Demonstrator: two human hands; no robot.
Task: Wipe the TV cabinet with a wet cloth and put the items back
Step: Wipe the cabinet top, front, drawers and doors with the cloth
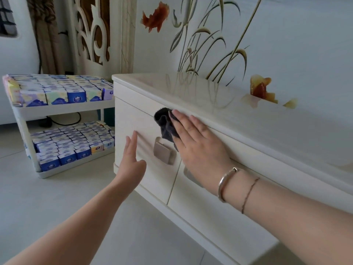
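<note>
A long cream TV cabinet (238, 115) with a glossy top stands against a wall painted with reeds and orange fish. Far to the left of both hands stands a white two-tier shelf (63, 109) packed with blue tissue packs. The right hand (196, 144), fingers straight and flat, presses a dark grey cloth (165, 123) against the cabinet front just under the top edge. The left hand (131, 161), fingers straight and spread, touches the same door panel, left of a square metal handle (162, 152) that sits between the hands.
</note>
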